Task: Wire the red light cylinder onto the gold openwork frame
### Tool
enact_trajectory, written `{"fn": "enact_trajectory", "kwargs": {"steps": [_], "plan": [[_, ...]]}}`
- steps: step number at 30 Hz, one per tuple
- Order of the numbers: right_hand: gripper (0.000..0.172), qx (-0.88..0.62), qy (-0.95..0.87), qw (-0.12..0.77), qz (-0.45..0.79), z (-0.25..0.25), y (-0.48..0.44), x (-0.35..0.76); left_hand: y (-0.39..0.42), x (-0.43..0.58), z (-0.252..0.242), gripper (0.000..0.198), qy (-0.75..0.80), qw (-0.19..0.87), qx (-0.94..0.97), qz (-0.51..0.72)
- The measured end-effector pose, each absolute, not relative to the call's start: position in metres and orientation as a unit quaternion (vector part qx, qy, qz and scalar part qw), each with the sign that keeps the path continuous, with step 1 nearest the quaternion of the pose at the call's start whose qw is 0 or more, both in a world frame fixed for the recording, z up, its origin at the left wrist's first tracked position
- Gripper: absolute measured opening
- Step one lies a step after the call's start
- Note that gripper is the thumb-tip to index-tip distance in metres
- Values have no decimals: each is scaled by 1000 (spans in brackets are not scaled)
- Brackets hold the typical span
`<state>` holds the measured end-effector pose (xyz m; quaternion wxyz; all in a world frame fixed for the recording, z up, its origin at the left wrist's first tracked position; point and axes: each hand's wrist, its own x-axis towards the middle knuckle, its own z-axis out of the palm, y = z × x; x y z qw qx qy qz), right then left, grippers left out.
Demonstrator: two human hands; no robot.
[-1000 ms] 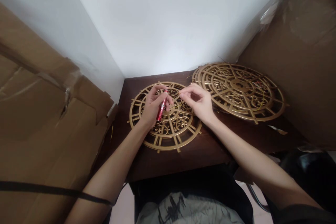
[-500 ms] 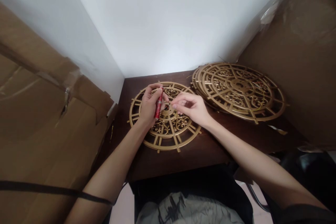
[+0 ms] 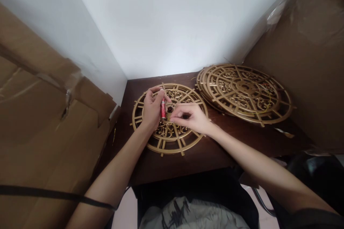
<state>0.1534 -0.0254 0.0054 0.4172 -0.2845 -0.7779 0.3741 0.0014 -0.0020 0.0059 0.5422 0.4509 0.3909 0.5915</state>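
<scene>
A round gold filigree disc lies flat on the dark wooden table in front of me. My left hand is closed around a small red tube, held upright with its tip down at the disc's centre hole. My right hand rests on the disc just right of the centre, its fingers pinched together on something too small to make out, close to the tube's tip.
A stack of similar gold discs sits at the table's back right. Large cardboard boxes stand on the left and on the right. A white wall rises behind the table. A black strap crosses the lower left.
My right hand has come down and to the left, from above the disc's far edge to its centre. The left hand has turned the red tube from slanted to upright over the hole.
</scene>
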Motion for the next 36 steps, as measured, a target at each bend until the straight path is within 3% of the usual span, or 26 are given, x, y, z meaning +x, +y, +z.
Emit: {"fn": "enact_trajectory", "kwargs": {"steps": [20,36], "plan": [[13,-295,-834,417,208,0,-34,150,-4,6,7,25,434,507,441,601],[11,-295,-824,427,228,2,-36,148,-5,6,9,26,437,504,437,603]]}}
